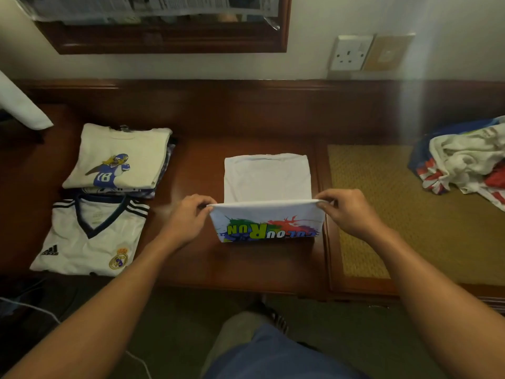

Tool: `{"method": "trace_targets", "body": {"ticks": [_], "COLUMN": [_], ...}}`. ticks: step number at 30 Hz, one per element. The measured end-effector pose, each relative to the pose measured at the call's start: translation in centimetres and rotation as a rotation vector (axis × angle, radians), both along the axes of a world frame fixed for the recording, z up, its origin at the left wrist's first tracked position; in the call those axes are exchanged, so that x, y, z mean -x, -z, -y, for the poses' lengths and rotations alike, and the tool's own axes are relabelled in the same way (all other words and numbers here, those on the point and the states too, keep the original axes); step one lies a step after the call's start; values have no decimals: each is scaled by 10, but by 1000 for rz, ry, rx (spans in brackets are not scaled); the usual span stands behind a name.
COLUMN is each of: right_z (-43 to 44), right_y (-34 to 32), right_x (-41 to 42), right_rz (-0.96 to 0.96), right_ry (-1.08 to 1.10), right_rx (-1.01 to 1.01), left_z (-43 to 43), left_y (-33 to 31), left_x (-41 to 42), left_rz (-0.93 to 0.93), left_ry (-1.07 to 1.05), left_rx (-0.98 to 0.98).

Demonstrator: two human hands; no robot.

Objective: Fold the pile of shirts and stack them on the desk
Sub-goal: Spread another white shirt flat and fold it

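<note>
With my left hand (191, 214) and right hand (347, 212) each pinching a corner of the white Colour Run shirt (267, 179), its near half raised over mid-desk (246, 119), I'd carry both corners forward level and land them square on the far edge.

Dim, warm light over my desk (246, 124); pale glare streak at upper right; frame edges bowed, lower edge soft.
</note>
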State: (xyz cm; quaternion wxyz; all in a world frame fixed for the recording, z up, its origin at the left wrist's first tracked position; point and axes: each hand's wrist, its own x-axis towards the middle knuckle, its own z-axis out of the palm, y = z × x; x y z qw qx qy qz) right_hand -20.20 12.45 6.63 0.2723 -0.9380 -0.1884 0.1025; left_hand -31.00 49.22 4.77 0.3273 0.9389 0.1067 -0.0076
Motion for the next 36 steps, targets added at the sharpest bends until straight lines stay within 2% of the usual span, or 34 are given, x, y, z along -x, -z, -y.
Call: {"method": "trace_targets", "body": {"ticks": [7, 13, 21, 25, 29, 31, 33, 34, 36], "right_z": [-20, -37, -60, -70, -77, -80, -85, -88, -96], "right_y": [9, 28, 73, 106, 143, 152, 151, 148, 136], "right_x": [-63, -111, -190, -224, -238, -233, -216, -205, -178], "right_rz": [-59, -115, -276, -356, -368, -274, -146, -85, -52], "right_ry": [124, 184, 297, 298, 359, 406, 429, 390, 200], "right_rx": [-24, -4, -18, 1, 64, 147, 207, 210, 199], "left_z": [-18, -39, -59, -63, -61, -54, -42, -37, -31], "left_y": [-2, 19, 61, 91, 121, 131, 134, 135, 135], "left_x": [-70, -125, -208, -245, -263, -261, -255, -251, -243], "left_rz": [-7, -57, -133, -159, -182, -82, 97, 158, 143], "left_ry": [-72, -39, 4, 0, -24, 43, 241, 384, 633], "left_rx": [1, -9, -39, 16, -71, -283, -436, -481, -534]}}
